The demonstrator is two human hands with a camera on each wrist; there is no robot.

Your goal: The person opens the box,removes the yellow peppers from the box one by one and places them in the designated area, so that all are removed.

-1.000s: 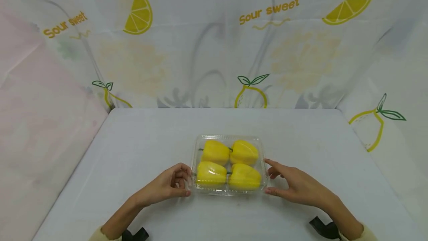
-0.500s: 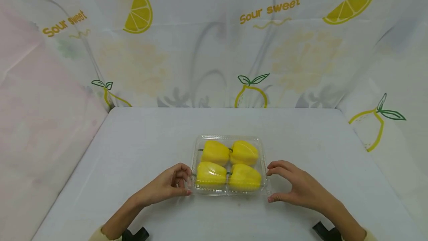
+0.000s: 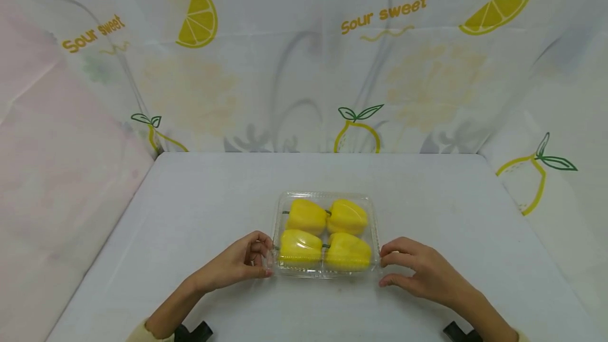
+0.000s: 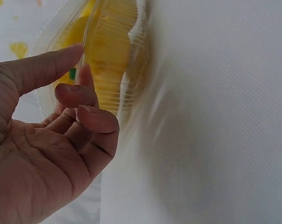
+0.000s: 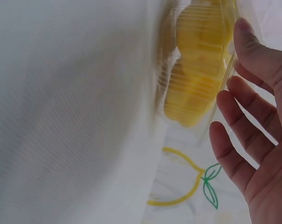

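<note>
Item: one clear, rectangular, ribbed plastic box (image 3: 304, 274) with lid, set flat on a white, smooth-surfaced tabletop (image 3: 228, 189); taken as landmark. Contents: four glossy yellow bell peppers (image 3: 300, 247) with dark green stems, laid two by two inside the box. Lid: seen over the peppers; whether it is fully snapped down cannot be told.

Left hand (image 3: 235, 264): placed at the box's left side, near the front corner; the rim is pinched between thumb and curled fingers, so far as is shown.

Right hand (image 3: 423, 266): held at the box's right side, near the front corner; thumb and loosely bent fingers are spread apart, nothing is gripped, and fingertip contact cannot be told.

Step, as judged: the rim is being handled at its two ends, with the left secured and the right not. Next move, as judged: closing of the right thumb and fingers on the rim is called for, with light, even pressure, as the thin plastic is likely to be easily flexed.
</note>
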